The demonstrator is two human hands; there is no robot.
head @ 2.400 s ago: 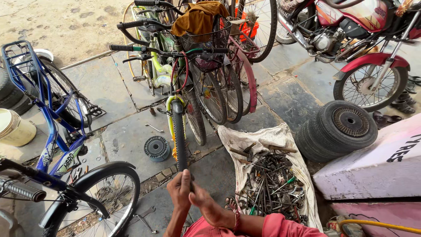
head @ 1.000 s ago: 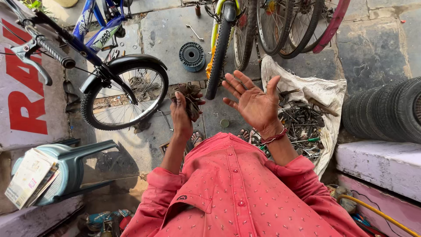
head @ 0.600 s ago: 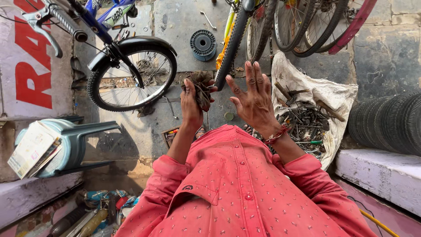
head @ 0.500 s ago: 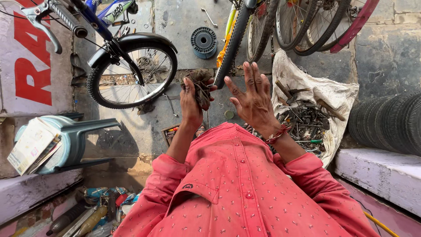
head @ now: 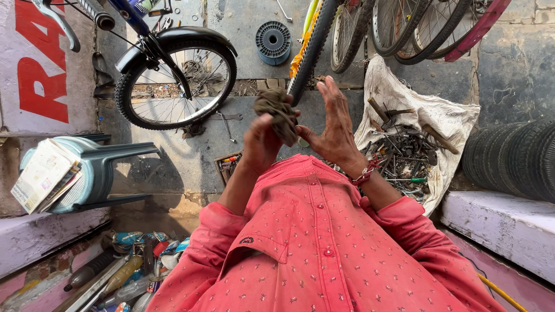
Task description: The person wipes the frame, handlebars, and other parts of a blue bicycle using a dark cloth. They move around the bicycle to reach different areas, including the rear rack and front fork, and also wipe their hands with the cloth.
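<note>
My left hand (head: 261,141) grips a crumpled dirty brown rag (head: 278,110) and holds it up in front of my chest. My right hand (head: 331,124) is open, fingers spread and pointing up, with its palm turned toward the rag and touching it at the thumb side. A red thread band sits on my right wrist. Both arms wear red patterned shirt sleeves. Just beyond the hands stands a black bicycle tyre with a yellow frame (head: 311,49).
A white sack (head: 457,121) spread on the ground holds several rusty tools and metal parts. A bicycle wheel (head: 176,84) stands at left, stacked tyres (head: 511,156) at right. A teal plastic chair (head: 95,170) carries papers. A round spool (head: 273,41) lies ahead.
The view dropped from the bicycles down onto my chest. My left hand raised the rag and my right hand moved in from the side until its palm meets the rag.
</note>
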